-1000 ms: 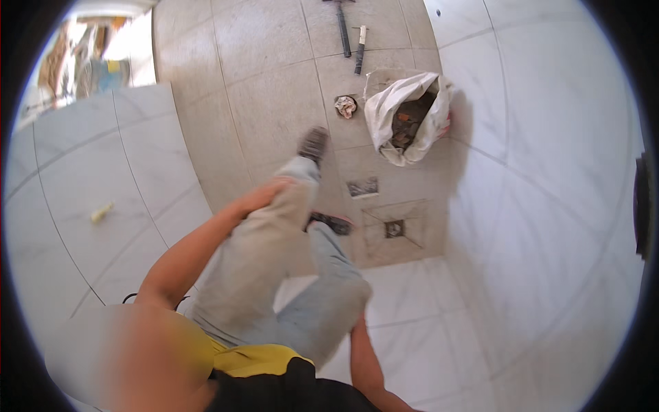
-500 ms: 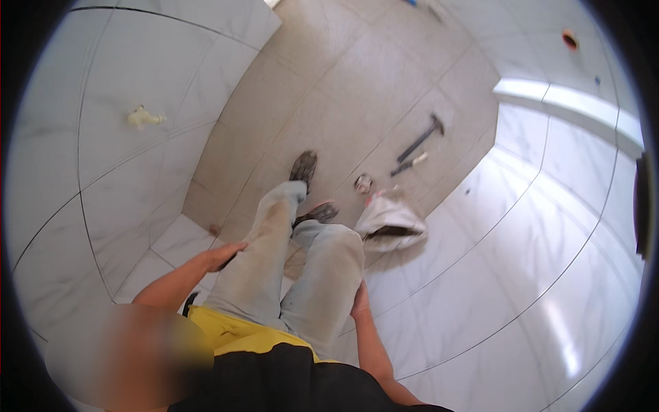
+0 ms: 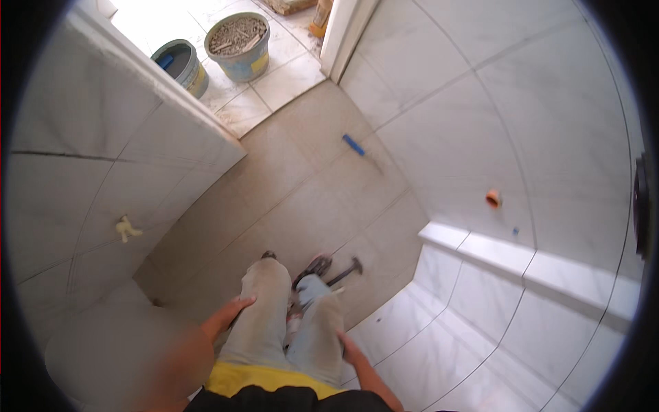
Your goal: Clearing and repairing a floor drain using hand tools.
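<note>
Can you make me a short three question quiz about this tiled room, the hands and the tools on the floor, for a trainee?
1. True or false: the left hand rests on the person's left thigh and holds no tool.
2. What lies on the floor just beyond the person's feet?
A) the hammer
B) a broom
C) a roll of tape
3. How many buckets stand on the floor past the doorway at the top of the head view?

Key:
1. True; the right hand is also empty, at the right thigh.
2. A.
3. Two, one filled with grey gritty material, the other with a blue-handled tool in it.
</note>
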`<state>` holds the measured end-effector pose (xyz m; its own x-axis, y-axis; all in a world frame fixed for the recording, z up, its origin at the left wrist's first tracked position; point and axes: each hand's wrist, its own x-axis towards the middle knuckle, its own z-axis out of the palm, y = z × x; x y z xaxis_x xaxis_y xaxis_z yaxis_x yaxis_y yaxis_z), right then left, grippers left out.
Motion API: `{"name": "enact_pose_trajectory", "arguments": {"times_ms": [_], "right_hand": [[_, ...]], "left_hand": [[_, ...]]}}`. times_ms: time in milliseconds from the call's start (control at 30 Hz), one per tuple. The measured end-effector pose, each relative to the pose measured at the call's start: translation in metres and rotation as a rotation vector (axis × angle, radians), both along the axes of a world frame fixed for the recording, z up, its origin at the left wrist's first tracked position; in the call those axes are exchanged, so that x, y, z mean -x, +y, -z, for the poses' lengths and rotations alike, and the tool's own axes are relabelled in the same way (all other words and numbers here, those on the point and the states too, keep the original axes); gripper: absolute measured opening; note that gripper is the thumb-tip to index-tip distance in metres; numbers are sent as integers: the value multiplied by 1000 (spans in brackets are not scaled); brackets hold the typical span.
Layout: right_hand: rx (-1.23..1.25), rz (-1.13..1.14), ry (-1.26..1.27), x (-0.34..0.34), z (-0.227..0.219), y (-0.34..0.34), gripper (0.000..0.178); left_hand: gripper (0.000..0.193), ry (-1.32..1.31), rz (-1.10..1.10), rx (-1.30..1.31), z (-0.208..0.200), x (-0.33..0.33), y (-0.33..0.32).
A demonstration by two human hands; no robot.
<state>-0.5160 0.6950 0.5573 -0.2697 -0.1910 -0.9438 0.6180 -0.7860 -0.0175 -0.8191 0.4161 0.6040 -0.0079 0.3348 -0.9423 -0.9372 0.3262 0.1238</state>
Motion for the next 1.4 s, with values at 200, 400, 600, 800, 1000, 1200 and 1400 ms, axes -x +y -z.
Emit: {"name": "enact_pose_trajectory", "arguments": {"times_ms": [200,400,600,800,1000,1200,1400], "right_hand": [[-112,-398,-266,84,30,88,46],[-1085,-916,-209,200,52,204,35],[-768,-868,-128,387,3,282,27],[-538,-891,-159,482,11,330,24],[-454,-1032,-85,636,47,375,24],[-518,-1240,-185,787,-42,359,24],[-510,-2232,137,887,-88,369,27]], "left_hand": [[67,-5,25,98,49,21,60],[46,983,246,678,100,134,180],[31,885,-264,497,79,411,228],[25,785,-919,873,166,602,206],[36,561,-1619,1000,201,698,52],[21,483,-1698,1080,231,712,-95],[38,412,-1777,1023,276,745,-210]]}}
